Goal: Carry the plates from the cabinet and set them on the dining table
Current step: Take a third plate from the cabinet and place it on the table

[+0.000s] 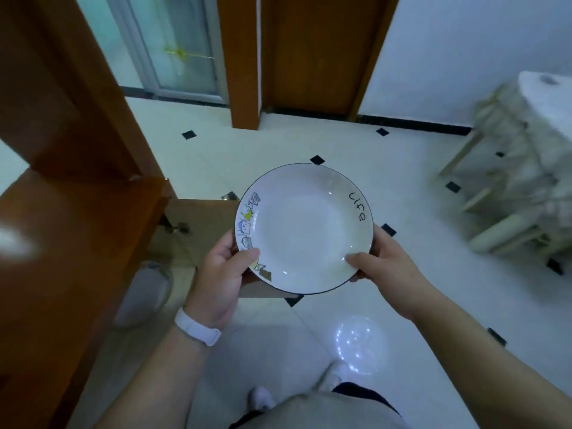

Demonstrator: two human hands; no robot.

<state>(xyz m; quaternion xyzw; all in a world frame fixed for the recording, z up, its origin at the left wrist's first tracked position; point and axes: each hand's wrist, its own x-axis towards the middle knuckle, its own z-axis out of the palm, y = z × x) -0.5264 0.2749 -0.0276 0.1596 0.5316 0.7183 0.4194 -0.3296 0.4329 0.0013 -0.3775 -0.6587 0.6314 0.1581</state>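
Plate: white plate (305,229), dark-rimmed, lettered "Life", was held level in the air above the tiled floor (411,181).
Left hand: the left hand (224,274) clasped the plate's left edge, thumb on the rim.
Right hand: the right hand (383,264) clasped its right edge likewise.
Wristband: white wristband (198,328) sat on the left wrist.
Surroundings: wooden cabinet (62,227) stood left; cloth-covered table (551,97) stood far right, well apart.

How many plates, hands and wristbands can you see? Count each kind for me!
plate: 1
hands: 2 (left hand, right hand)
wristband: 1
Total: 4
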